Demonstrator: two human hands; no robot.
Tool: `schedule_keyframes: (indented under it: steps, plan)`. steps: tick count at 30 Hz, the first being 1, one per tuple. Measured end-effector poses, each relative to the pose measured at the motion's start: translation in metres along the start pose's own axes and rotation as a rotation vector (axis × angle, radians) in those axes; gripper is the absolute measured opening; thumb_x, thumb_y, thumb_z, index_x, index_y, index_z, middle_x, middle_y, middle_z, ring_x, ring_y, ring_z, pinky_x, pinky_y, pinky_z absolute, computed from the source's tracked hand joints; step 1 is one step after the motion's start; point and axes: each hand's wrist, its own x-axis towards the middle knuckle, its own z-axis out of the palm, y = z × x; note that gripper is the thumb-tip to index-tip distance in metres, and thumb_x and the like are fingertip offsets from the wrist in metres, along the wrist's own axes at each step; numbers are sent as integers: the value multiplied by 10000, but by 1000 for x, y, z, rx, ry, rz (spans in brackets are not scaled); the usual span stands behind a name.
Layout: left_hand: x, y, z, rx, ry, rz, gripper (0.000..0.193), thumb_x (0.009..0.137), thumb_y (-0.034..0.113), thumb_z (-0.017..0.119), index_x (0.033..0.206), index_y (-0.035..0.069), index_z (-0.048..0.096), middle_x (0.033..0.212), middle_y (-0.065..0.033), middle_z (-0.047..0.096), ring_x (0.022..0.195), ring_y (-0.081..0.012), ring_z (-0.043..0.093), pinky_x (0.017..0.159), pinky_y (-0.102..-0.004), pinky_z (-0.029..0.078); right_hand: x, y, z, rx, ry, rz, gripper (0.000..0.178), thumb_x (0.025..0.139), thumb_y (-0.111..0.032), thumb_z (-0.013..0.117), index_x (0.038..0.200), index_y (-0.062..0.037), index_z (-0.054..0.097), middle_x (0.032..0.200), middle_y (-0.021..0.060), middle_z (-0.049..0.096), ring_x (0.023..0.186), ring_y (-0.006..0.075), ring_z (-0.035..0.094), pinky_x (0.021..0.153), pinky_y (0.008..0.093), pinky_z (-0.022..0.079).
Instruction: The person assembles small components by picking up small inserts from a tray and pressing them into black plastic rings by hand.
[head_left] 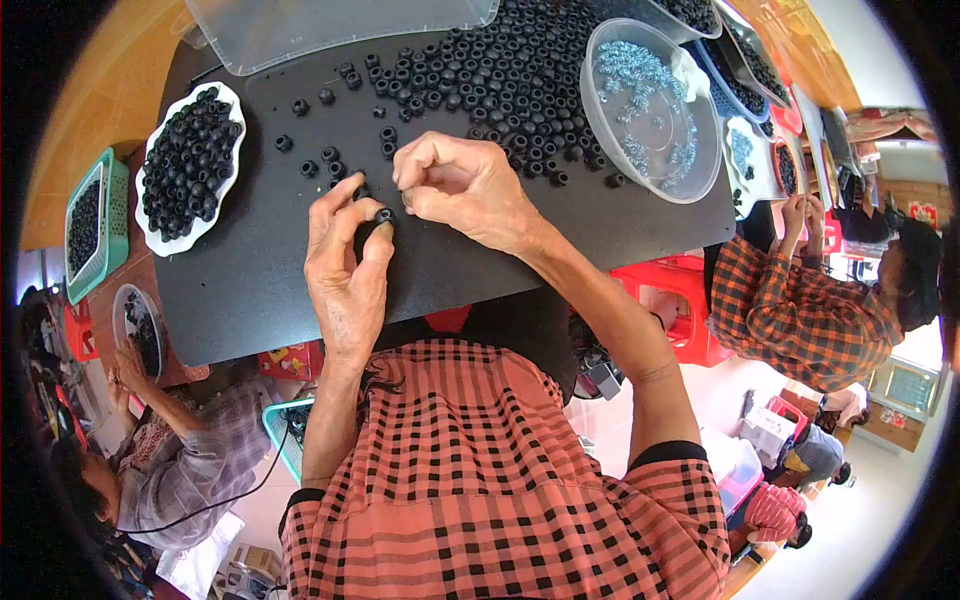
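My left hand (343,270) pinches one small black ring-like piece (385,215) between thumb and fingertips, its hole facing up. Just to its right, my right hand (480,195) is closed, thumb against fingers; whatever is in that pinch is too small to make out. Both hands are over the dark tabletop (260,290), close together but apart. Several loose black pieces lie beyond my fingers, merging into a large heap (500,85) of the same pieces. To the right stands a round clear tub (655,135) with small light-blue translucent pieces inside.
A white scalloped dish (165,245) of black pieces stands at the left edge. A clear plastic bin (340,30) sits at the back. Beyond the table are a green basket (115,220), a red stool (690,300) and people working on both sides.
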Motion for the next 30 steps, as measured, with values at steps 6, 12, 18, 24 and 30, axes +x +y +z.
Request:
schedule_keyframes:
  steps: [6,12,18,24,30]
  plan:
    - [3,-1,3,-62,91,70,171,815,-42,589,974,-13,641,1224,-140,510,1113,-201,517,930,-294,413,-9,-10,9,8,95,65,146,834,71,633,971,19,634,996,42,612,833,81,605,733,220,506]
    - [1,-1,2,47,66,150,143,816,-40,585,955,-21,614,1023,-82,569,941,-150,541,829,-261,434,-11,-6,9,-122,80,-35,165,840,59,635,996,21,676,1011,64,637,816,88,609,711,222,511]
    - [-4,0,4,-57,68,1,127,818,-33,586,944,-27,606,836,-39,572,738,-93,533,682,-240,454,-9,-4,11,-194,59,-165,152,831,48,647,972,12,691,993,73,649,781,90,604,682,227,506]
    - [-5,-2,4,-78,50,4,145,823,-55,583,961,-24,618,861,-24,576,759,-73,533,699,-224,453,-9,-5,11,-402,50,-318,175,806,36,663,973,-6,694,935,76,662,752,92,610,651,229,508]
    - [-4,-2,1,-392,-32,-108,117,878,-46,577,982,-30,626,889,12,584,807,-53,548,742,-200,455,-11,-6,15,-276,106,-134,177,811,29,663,981,-12,691,929,72,663,742,99,616,650,234,509]
